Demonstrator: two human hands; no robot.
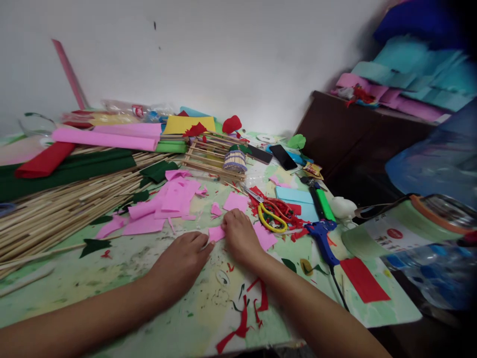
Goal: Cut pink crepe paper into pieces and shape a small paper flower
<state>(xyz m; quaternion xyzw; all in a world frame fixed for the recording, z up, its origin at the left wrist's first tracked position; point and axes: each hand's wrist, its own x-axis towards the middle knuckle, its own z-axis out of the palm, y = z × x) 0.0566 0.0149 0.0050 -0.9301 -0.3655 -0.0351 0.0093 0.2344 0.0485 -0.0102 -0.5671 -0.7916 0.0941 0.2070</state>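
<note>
With left hand [182, 261] and right hand [240, 237], both grips closed, we pinch a small pink paper square [216, 233] toward the surface's near edge, cut pink paper pieces [178, 198] already heaped behind it.

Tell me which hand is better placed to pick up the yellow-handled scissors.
Probably the right hand: the yellow-handled scissors lie just beside it; the left hand sits beyond the pink paper piece.

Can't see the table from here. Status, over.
Right hand grips small pink paper piece on green table; left hand fingertips at its edge, grip unclear. Yellow-handled scissors right of it, apart. Nothing blocking.
</note>
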